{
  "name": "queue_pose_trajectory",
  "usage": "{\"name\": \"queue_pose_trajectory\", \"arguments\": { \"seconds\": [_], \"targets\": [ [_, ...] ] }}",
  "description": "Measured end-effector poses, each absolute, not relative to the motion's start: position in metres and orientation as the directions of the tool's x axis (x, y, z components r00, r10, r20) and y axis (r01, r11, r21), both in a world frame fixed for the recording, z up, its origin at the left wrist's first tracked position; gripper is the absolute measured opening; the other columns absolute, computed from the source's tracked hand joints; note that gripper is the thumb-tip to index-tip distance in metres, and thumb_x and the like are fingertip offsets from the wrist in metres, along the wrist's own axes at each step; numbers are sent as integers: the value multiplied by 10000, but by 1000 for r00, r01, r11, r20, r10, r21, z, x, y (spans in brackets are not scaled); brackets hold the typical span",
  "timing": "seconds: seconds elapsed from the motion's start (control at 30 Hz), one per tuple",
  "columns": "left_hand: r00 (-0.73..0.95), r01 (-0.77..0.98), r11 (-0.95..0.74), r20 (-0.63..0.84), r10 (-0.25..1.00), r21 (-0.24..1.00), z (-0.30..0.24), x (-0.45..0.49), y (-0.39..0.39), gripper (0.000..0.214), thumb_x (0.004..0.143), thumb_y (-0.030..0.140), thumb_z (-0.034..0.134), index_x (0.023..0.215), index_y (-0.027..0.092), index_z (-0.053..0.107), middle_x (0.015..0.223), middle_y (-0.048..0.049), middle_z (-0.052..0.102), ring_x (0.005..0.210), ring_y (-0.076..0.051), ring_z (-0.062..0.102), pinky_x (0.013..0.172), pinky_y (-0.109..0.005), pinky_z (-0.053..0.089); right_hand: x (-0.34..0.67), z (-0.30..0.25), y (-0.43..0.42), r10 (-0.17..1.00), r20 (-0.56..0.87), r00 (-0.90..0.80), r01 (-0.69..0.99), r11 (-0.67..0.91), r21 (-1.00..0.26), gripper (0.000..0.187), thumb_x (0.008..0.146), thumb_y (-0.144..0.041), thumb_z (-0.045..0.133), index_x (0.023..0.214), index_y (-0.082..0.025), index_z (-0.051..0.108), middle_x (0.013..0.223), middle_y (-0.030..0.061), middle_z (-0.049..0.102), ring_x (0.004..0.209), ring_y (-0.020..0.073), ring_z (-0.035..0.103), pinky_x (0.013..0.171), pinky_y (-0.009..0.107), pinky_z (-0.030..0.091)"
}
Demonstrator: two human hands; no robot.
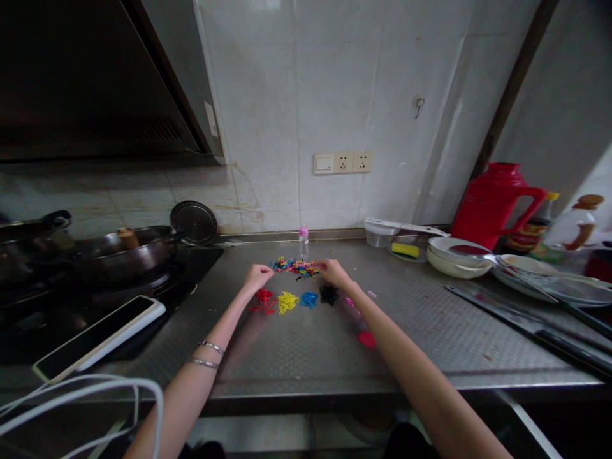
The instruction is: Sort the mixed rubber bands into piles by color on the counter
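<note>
A mixed heap of small coloured bands [295,266], which look like little rubber bands, lies across the steel counter. At its left end, my left hand [259,278] has thumb and fingers pinched together; whatever they hold is too small to name. My right hand [335,274] reaches into the heap's right end, fingers curled in and partly hidden. Nearer to me lie sorted piles: red bands [264,301], yellow bands [287,302], blue bands [308,299], black bands [328,294] and pink bands [352,305], the pink partly behind my right forearm.
Behind the heap stands a small clear bottle with a pink cap [303,241]. A flat red piece [366,338] lies near my right forearm. Left are a phone-like device [100,338], white cables and pans [127,252]; right, bowls [456,261], a knife [497,312] and a red thermos [492,204].
</note>
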State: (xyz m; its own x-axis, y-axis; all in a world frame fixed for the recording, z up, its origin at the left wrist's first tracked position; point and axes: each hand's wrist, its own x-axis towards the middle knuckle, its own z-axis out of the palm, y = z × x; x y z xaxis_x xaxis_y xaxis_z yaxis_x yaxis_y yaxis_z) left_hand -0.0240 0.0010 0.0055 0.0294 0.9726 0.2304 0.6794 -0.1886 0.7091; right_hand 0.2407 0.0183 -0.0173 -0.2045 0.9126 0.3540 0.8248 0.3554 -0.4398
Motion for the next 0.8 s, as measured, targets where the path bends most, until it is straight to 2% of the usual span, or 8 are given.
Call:
{"name": "queue_pose_trajectory", "arguments": {
  "seconds": [0.1, 0.3, 0.43, 0.57, 0.67, 0.8],
  "targets": [
    [39, 676, -200, 238, 971, 709, 3, -25, 3, 217, 642, 224, 523, 712, 104, 690, 691, -71, 671, 671, -166, 589, 580, -220, 392, 237, -9, 12, 903, 372, -215, 798, 382, -465, 330, 733, -144, 458, 1013, -174, 629, 843, 56, 661, 719, 134, 563, 647, 191, 389],
    [33, 679, -205, 249, 968, 705, -2, -26, 7, 221, 652, 244, 533, 717, 107, 693, 692, -66, 673, 663, -163, 588, 594, -222, 397, 199, 3, -13, 758, 453, -469, 637, 646, -421, 329, 685, -95, 471, 955, -171, 642, 782, 24, 649, 695, 115, 559, 653, 183, 397],
    [40, 690, -202, 242, 970, 695, -4, -26, 9, 228, 647, 255, 542, 714, 98, 693, 668, -71, 667, 627, -161, 577, 556, -223, 383, 175, 4, -32, 699, 394, -596, 549, 713, -435, 352, 673, -76, 465, 965, -155, 644, 739, 25, 645, 658, 107, 562, 614, 177, 403],
    [39, 686, -196, 235, 971, 700, -5, -26, 9, 215, 642, 246, 548, 708, 101, 692, 666, -71, 667, 621, -158, 576, 554, -221, 383, 168, 6, -40, 662, 332, -672, 499, 736, -457, 369, 651, -64, 490, 975, -153, 643, 805, 36, 655, 699, 110, 570, 635, 178, 417],
    [47, 699, -206, 243, 969, 684, -3, -25, 5, 219, 656, 249, 537, 711, 104, 691, 675, -71, 669, 629, -164, 581, 554, -225, 384, 177, 9, -38, 680, 349, -645, 513, 724, -461, 346, 665, -70, 480, 960, -141, 646, 815, 45, 657, 711, 113, 574, 648, 185, 422],
    [62, 734, -216, 253, 965, 644, -3, -21, 0, 202, 667, 224, 531, 719, 112, 691, 717, -72, 676, 676, -171, 594, 607, -232, 401, 202, 12, -30, 760, 418, -498, 604, 650, -461, 310, 692, -93, 468, 938, -142, 650, 830, 50, 661, 739, 125, 582, 683, 201, 422]
  ]
}}
